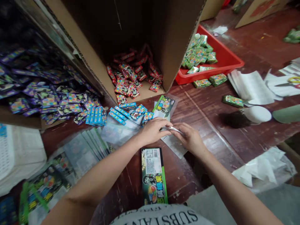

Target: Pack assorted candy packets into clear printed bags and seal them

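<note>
My two hands meet over the middle of the table. My right hand (191,137) is closed on a thin white piece (175,129), seen nearly edge-on, perhaps paper or film. The fingertips of my left hand (153,129) pinch its near end. Under them lies a white printed sheet (177,146). Just beyond is a clear packet with a green-black card (164,104). Small blue candy boxes (118,115) sit beside my left hand, some in a row. Closer to my body, a black-green printed package (153,176) with a white barcode label lies flat.
An upturned carton (180,40) holds red candy boxes (131,75). Purple boxes (51,97) are heaped at left, above clear printed bags (86,143). At right are a red tray (231,62) of green packs, paper sheets (255,84), scissors (294,80) and a white-lidded jar (257,114).
</note>
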{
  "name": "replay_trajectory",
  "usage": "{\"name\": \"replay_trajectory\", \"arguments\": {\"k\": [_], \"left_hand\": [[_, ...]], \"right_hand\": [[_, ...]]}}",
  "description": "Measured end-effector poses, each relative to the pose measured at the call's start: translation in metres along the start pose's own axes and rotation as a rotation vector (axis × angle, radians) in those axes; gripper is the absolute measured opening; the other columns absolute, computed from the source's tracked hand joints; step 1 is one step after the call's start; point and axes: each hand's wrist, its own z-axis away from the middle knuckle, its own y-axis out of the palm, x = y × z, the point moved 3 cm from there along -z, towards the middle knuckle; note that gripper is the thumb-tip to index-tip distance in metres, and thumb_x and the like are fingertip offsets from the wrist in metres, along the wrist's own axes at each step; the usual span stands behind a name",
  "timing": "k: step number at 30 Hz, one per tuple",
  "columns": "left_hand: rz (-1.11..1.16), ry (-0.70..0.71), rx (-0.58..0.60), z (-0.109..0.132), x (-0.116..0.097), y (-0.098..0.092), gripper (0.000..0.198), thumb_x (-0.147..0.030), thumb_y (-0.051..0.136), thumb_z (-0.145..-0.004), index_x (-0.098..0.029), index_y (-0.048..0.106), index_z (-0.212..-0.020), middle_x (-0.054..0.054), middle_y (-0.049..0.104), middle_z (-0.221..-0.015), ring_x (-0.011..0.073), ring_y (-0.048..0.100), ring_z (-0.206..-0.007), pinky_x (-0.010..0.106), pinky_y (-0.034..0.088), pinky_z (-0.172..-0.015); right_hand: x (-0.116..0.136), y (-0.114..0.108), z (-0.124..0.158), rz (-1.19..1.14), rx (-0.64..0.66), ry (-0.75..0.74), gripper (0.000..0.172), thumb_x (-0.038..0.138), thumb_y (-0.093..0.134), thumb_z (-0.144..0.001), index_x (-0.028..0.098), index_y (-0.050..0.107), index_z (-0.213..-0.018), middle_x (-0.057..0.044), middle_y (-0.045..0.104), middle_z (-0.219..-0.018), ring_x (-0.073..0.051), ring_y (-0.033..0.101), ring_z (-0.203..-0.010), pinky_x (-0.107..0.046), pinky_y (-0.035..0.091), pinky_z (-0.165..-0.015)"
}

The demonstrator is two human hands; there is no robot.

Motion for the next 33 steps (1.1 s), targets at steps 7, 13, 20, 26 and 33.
{"name": "replay_trajectory", "arguments": {"k": [7, 13, 20, 26, 33], "left_hand": [[0.453, -0.189, -0.133, 0.006, -0.005, 0.003, 0.017, -0.034, 0.072, -0.087, -0.018, 0.072, -0.094, 0.003, 0.075, -0.093, 0.0158, 0.067, -0.086, 0.028, 0.05, -0.077], [0.482, -0.291, -0.244, 0.008, -0.006, 0.005, 0.036, -0.049, 0.064, -0.091, -0.017, 0.067, -0.076, -0.003, 0.061, -0.067, 0.0105, 0.053, -0.062, 0.021, 0.04, -0.056], [0.575, -0.376, -0.19, 0.015, -0.001, 0.006, 0.041, -0.057, 0.064, -0.089, -0.017, 0.072, -0.084, -0.003, 0.062, -0.07, 0.01, 0.051, -0.061, 0.022, 0.039, -0.057], [0.662, -0.534, -0.277, 0.014, 0.007, 0.012, 0.044, -0.059, 0.069, -0.083, -0.015, 0.071, -0.076, -0.002, 0.061, -0.062, 0.0098, 0.048, -0.053, 0.022, 0.037, -0.051], [0.607, -0.444, -0.217, 0.013, 0.004, 0.017, 0.04, -0.056, 0.067, -0.086, -0.017, 0.075, -0.085, -0.001, 0.065, -0.069, 0.0114, 0.053, -0.059, 0.023, 0.04, -0.056]], "right_hand": [[0.01, -0.026, -0.01, -0.201, 0.001, 0.131, 0.024, 0.044, 0.071, -0.091, 0.022, 0.069, -0.083, -0.001, 0.067, -0.076, -0.015, 0.062, -0.069, -0.027, 0.047, -0.064], [0.019, -0.025, -0.019, -0.249, 0.08, 0.119, 0.026, 0.044, 0.069, -0.093, 0.02, 0.071, -0.081, 0.0, 0.065, -0.073, -0.012, 0.06, -0.065, -0.025, 0.044, -0.059], [0.015, -0.033, -0.024, -0.29, -0.008, 0.109, 0.017, 0.038, 0.072, -0.091, 0.021, 0.074, -0.093, -0.003, 0.071, -0.086, -0.016, 0.066, -0.078, -0.03, 0.052, -0.07], [0.018, -0.046, -0.028, -0.284, -0.16, 0.061, 0.008, 0.031, 0.072, -0.091, 0.024, 0.075, -0.087, -0.003, 0.072, -0.089, -0.018, 0.067, -0.085, -0.034, 0.054, -0.079], [0.007, -0.034, -0.039, -0.518, -0.041, 0.235, 0.067, 0.036, 0.078, -0.085, 0.026, 0.049, -0.145, -0.005, 0.074, -0.103, -0.02, 0.071, -0.092, -0.037, 0.061, -0.079]]}}
